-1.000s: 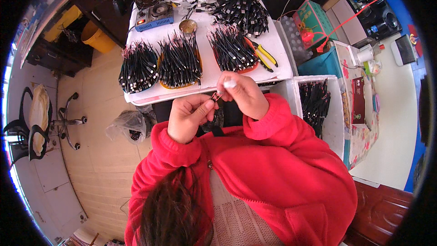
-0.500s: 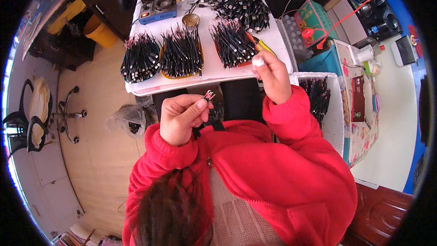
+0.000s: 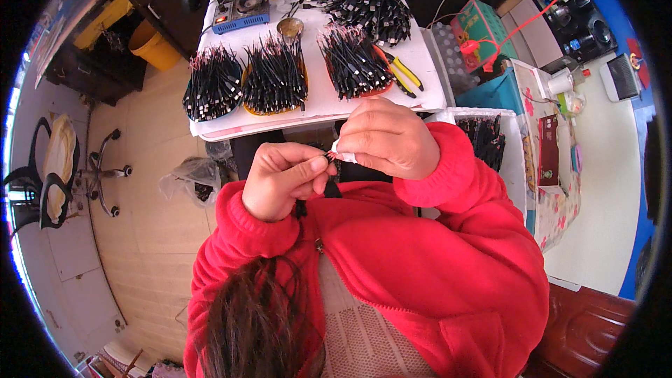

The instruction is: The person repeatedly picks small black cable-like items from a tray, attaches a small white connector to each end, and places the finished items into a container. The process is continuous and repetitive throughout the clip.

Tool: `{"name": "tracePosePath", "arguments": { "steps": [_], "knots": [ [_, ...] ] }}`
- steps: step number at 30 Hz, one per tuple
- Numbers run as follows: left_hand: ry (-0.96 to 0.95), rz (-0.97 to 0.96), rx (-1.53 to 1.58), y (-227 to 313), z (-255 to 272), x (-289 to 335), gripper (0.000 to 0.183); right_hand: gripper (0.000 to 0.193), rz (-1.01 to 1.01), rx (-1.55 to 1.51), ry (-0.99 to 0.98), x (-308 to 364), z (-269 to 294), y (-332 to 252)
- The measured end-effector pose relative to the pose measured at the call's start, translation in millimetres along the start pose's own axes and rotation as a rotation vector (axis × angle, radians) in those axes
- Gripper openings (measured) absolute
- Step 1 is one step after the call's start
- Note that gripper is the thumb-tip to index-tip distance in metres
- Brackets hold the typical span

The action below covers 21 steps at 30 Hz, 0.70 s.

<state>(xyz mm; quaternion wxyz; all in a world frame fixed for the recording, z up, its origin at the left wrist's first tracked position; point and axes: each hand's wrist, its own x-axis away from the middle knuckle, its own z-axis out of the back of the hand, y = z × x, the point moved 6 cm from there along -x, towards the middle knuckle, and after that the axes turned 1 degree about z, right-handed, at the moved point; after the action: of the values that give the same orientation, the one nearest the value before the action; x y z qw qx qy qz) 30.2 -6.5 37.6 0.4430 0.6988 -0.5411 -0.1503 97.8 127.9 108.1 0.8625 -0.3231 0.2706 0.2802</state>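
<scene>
Between its thumb and fingers, my left hand (image 3: 283,178) pinches a thin black cable whose bare reddish wire ends (image 3: 330,156) point right. Closed on those ends is my right hand (image 3: 388,138), meeting the left in front of my chest. Something small and white (image 3: 345,157) shows at its fingertips; I cannot tell whether it is a wrap or a loose piece. Beyond my hands, bundles of black cables stand in a blue-green bowl (image 3: 212,84), a yellow bowl (image 3: 275,77) and a red bowl (image 3: 355,63) on the white table (image 3: 315,112).
Yellow-handled pliers (image 3: 406,73) lie beside the red bowl. Farther back are a blue soldering device (image 3: 241,19), a small round dish (image 3: 290,27) and a heap of cables (image 3: 374,8). A white foam box (image 3: 514,168) with cables stands at right, a plastic bag (image 3: 192,180) at left.
My right hand has come down and left from near the red bowl to the wire ends, uncovering the pliers. The left hand has stayed nearly in place, still pinching the cable.
</scene>
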Motion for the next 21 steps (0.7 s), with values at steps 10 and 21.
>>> {"name": "tracePosePath", "arguments": {
  "steps": [10, 21],
  "knots": [
    [0.260, -0.640, -0.947, 27.4, -12.5, 1.0, 0.008, 0.009, -0.393, -0.340, -0.030, 13.1, -9.9, 29.9],
    [0.302, -0.530, -0.706, 20.2, 3.6, -1.4, 0.011, 0.016, -0.561, -0.301, 0.100, 21.0, -12.4, 33.9]
  ]
}}
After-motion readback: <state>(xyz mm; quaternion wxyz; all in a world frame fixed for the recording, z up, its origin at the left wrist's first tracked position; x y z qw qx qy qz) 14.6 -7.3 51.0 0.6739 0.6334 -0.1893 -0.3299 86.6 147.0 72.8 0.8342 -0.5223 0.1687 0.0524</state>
